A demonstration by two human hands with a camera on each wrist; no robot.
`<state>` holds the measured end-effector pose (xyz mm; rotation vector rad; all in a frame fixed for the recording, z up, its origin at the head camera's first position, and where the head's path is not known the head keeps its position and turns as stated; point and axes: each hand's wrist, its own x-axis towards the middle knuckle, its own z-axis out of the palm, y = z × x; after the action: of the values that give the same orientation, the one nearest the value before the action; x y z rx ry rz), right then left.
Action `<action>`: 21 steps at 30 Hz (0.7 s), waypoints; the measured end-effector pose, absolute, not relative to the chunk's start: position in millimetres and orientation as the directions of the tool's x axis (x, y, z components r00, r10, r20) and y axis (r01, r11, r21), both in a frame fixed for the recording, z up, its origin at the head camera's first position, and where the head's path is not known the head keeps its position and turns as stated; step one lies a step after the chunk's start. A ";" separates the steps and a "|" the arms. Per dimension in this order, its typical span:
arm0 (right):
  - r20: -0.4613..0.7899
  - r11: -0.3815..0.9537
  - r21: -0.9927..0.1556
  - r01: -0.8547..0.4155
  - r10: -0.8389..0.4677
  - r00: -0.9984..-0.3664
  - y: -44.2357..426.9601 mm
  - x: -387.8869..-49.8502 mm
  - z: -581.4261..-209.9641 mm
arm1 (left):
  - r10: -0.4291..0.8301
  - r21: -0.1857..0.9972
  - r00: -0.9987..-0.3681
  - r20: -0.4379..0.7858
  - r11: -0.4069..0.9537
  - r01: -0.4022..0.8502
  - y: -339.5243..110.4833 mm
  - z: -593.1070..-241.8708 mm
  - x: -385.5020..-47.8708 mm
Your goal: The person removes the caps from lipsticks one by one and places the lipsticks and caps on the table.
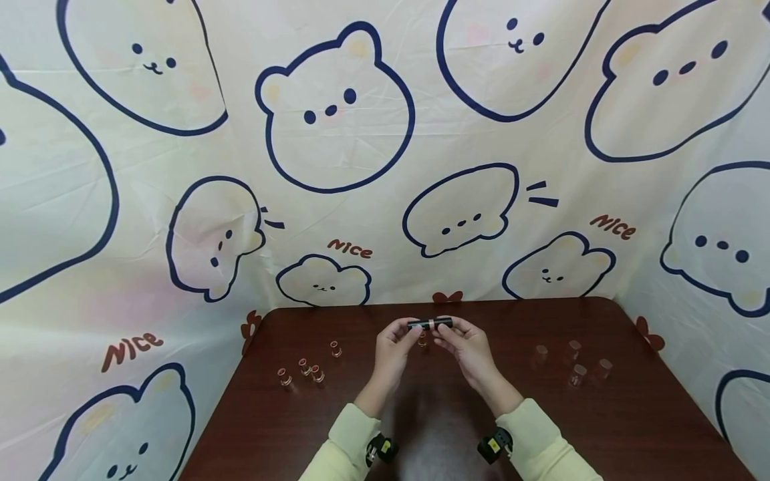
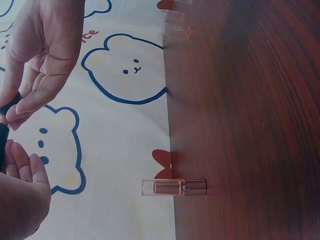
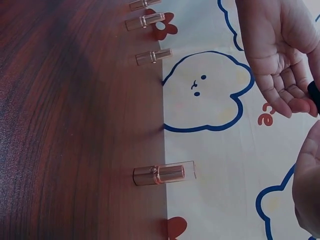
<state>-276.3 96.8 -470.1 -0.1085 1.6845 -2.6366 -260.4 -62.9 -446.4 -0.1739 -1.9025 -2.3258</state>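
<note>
Both hands hold a black lipstick tube (image 1: 430, 324) with a rose-gold band sideways, above the far part of the table. My left hand (image 1: 394, 351) pinches its left end between thumb and fingers. The other end is pinched by my right hand (image 1: 469, 354). In the left wrist view, the black tube (image 2: 4, 142) shows a pinkish band between two dark parts. Below the hands, a rose-gold lipstick tube (image 3: 160, 173) with a clear cap on it stands upright on the table. Its top is partly behind the hands in the head view.
Several uncapped rose-gold lipstick tubes (image 1: 317, 374) stand on the left of the brown table (image 1: 433, 427). Several clear caps (image 1: 577, 375) stand on the right. A cartoon-printed cloth (image 1: 385, 220) hangs behind the table's far edge and along both sides.
</note>
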 end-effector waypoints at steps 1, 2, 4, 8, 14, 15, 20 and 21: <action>0.057 -0.417 -0.909 -0.032 -0.047 -0.997 96.6 -276.1 -470.3 | -0.032 0.966 -0.985 0.170 -0.191 0.173 -63.0 -446.0 -259.8; 0.063 -0.412 -0.911 -0.038 -0.048 -0.997 96.5 -276.0 -470.7 | -0.034 0.967 -0.985 0.171 -0.186 0.175 -63.1 -445.7 -259.5; 0.072 -0.399 -0.916 -0.050 -0.042 -0.997 96.3 -275.6 -471.3 | -0.036 0.968 -0.984 0.173 -0.176 0.176 -63.4 -445.0 -258.6; 0.107 -0.344 -0.935 -0.089 -0.035 -0.994 96.5 -275.0 -472.2 | -0.037 0.969 -0.986 0.162 -0.185 0.167 -64.0 -444.6 -257.5; 0.157 -0.278 -0.950 -0.140 -0.039 -0.987 97.9 -275.1 -473.8 | -0.031 0.970 -0.991 0.127 -0.205 0.130 -65.3 -442.6 -255.5; 0.161 -0.271 -0.952 -0.145 -0.038 -0.986 98.1 -274.9 -473.9 | -0.030 0.970 -0.992 0.121 -0.209 0.124 -65.4 -442.1 -255.2; 0.194 -0.229 -0.957 -0.178 -0.051 -0.980 99.7 -272.7 -473.7 | -0.031 0.969 -0.995 0.096 -0.227 0.101 -66.9 -441.3 -254.0; 0.199 -0.224 -0.957 -0.183 -0.054 -0.978 100.1 -272.3 -473.7 | -0.029 0.968 -0.995 0.092 -0.230 0.096 -67.4 -443.4 -255.6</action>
<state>-272.3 100.1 -473.7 -0.3074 2.0055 -2.5058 -255.6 -67.4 -443.4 -0.0832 -1.8978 -2.4015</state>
